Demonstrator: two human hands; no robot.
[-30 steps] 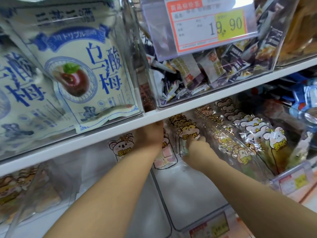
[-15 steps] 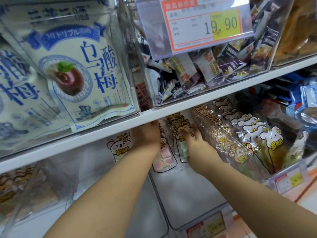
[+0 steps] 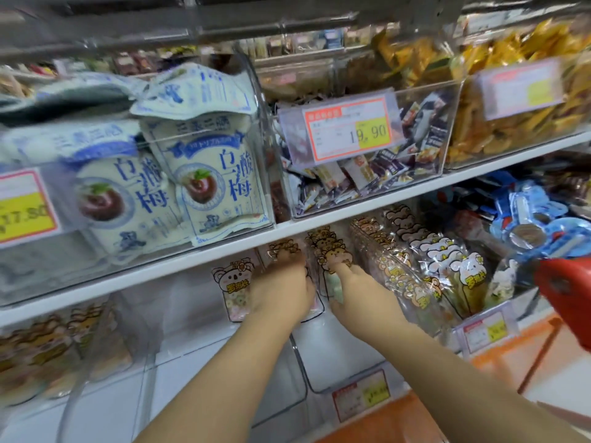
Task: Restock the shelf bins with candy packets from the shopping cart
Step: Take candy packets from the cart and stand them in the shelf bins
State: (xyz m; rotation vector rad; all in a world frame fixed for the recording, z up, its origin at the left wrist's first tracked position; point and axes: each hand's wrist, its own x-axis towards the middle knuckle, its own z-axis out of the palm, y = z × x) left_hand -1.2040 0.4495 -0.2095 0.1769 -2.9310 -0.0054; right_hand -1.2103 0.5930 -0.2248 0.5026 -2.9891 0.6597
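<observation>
My left hand [image 3: 281, 289] presses flat, fingers straight, on the upright candy packets [image 3: 335, 255] in the clear bin [image 3: 339, 356] under the white shelf [image 3: 192, 262]. My right hand [image 3: 358, 292] touches them too (pinching or not, I can't tell).

My view pulls back and upward, so a red cart handle [image 3: 563, 295] now shows at the right. My left hand [image 3: 281, 289] sits lower, clear of the shelf edge [image 3: 192, 263]. My right hand [image 3: 361, 292] stretches its fingers [image 3: 340, 268] up onto the hamster packets [image 3: 335, 252].
</observation>
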